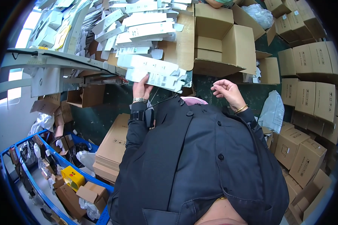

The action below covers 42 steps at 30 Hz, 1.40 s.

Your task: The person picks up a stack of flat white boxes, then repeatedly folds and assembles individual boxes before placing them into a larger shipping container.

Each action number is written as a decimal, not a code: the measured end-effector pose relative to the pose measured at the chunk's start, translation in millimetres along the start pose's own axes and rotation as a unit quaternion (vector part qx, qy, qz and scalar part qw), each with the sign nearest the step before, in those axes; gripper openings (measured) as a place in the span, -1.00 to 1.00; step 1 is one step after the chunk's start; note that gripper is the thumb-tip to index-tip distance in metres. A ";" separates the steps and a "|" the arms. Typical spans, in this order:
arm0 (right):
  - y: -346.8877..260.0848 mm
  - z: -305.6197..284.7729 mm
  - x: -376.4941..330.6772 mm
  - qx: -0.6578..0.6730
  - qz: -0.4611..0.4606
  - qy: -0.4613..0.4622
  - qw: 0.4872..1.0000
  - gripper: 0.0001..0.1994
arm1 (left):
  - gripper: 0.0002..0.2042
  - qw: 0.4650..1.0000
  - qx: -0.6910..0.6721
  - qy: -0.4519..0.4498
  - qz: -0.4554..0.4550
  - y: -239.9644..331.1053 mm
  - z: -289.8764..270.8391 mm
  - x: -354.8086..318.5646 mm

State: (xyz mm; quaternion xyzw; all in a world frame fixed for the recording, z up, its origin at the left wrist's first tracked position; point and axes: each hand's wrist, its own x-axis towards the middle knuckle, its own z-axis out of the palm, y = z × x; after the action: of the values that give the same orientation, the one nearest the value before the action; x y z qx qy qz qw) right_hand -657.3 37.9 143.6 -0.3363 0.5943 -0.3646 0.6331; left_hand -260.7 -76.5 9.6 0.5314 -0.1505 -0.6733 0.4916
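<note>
My left hand (142,90) grips a flat white carton (154,71) with printing and flaps at its right end, thumb on top. More than one layer of white card seems to lie in that grip, but I cannot tell how many pieces. The carton is at the near edge of the wooden table (184,41). Beyond it lies a heap of similar flattened white cartons (146,30). My right hand (230,94) hangs in the air to the right, fingers loosely curved and holding nothing visible. In front of it stands a large open cardboard box (214,45).
Stacked brown boxes (306,93) line the right side, beside a white plastic bag (272,111). At lower left are flattened cardboard sheets (112,146) and a blue-framed bin (45,138) with boxes and wrap. A metal rail (67,60) runs left of the table. Another person's arm (215,3) shows at the top.
</note>
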 end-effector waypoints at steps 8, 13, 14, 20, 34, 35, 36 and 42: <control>-5.1 0.7 0.9 -0.022 0.014 -0.030 0.999 -0.80 | -0.60 0.923 -0.304 0.045 -0.231 -88.4 -2.3 12.8; -11.4 8.8 4.3 -0.053 0.020 -0.038 0.998 -0.81 | -0.63 0.929 -0.353 0.080 -0.081 -140.6 -32.9 70.3; -8.6 2.1 2.7 -0.053 0.021 -0.025 0.998 -0.81 | -0.63 0.929 -0.352 0.072 -0.092 -143.3 -17.7 74.6; -8.5 -1.7 -0.8 -0.033 -0.003 -0.019 0.999 -0.80 | -0.60 0.938 0.029 -0.013 -0.345 -122.7 -23.9 97.3; 13.5 21.7 -1.5 0.002 0.002 0.032 0.999 -0.81 | 0.38 0.463 0.850 -0.107 0.228 -55.5 45.9 60.4; 13.3 22.9 -0.3 0.002 0.007 0.039 0.999 -0.81 | 0.40 0.466 0.845 -0.114 0.235 -53.8 44.8 63.0; 13.6 24.5 1.1 0.002 0.011 0.046 0.999 -0.81 | 0.40 0.464 0.845 -0.116 0.238 -52.1 45.8 67.0; 7.1 30.6 7.5 0.016 0.005 0.056 0.998 -0.82 | 0.36 0.455 0.849 -0.146 0.226 -48.1 48.7 78.4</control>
State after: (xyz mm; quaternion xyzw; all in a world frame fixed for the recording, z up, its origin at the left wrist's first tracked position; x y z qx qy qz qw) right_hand -626.2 34.8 135.7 -0.3026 0.6241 -0.3893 0.6061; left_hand -323.1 -133.9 -50.8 0.5270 -0.8316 -0.1456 -0.0974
